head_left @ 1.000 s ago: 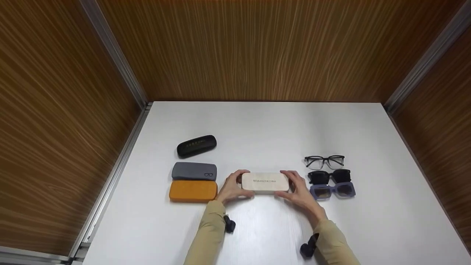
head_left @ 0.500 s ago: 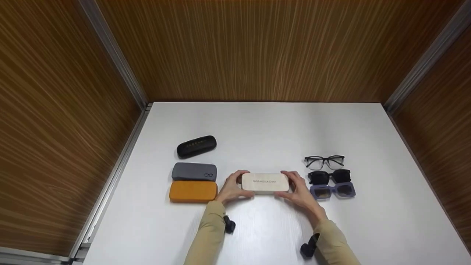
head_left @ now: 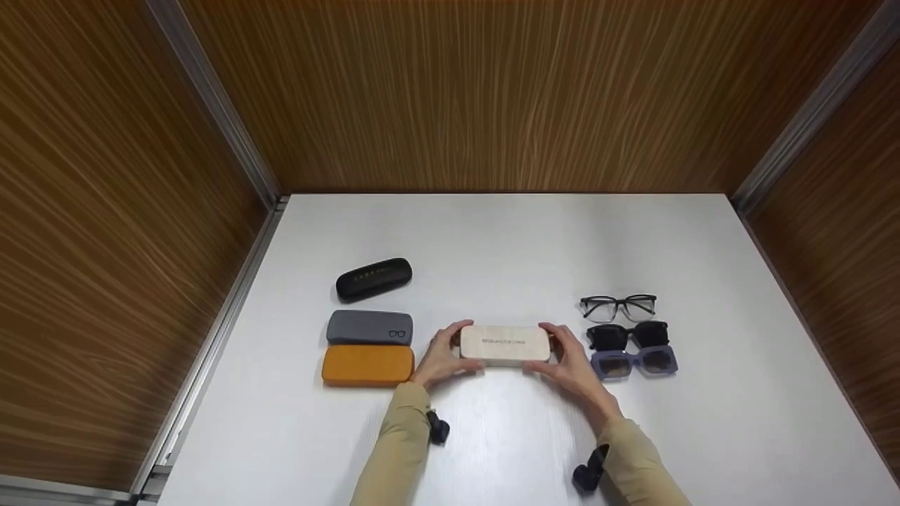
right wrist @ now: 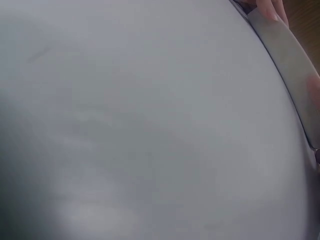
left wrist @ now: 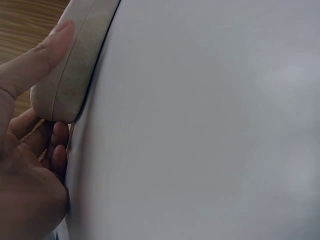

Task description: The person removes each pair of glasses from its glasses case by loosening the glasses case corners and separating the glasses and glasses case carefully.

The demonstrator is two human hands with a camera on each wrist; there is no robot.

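A cream glasses case (head_left: 505, 343) with small lettering on its lid lies closed between both hands in the head view. My left hand (head_left: 441, 357) grips its left end, thumb along the near side and fingers round the far corner. At the opposite end, my right hand (head_left: 571, 362) holds it the same way. In the left wrist view the thumb presses the side of the case (left wrist: 75, 65) across its lid seam, with the other fingers curled at its end. The right wrist view catches only a strip of the case (right wrist: 287, 60) at its edge.
Left of the hands lie a black glasses case (head_left: 374, 279), a grey one (head_left: 370, 327) and an orange one (head_left: 368, 365). On the right are clear glasses (head_left: 619, 307), black sunglasses (head_left: 628, 336) and blue-framed sunglasses (head_left: 634, 362). Wood-grain panels (head_left: 492, 98) border the white table (head_left: 492, 246).
The cream glasses case has shifted very slightly away from me, still held at both ends. The other cases and the glasses keep their places on the table.
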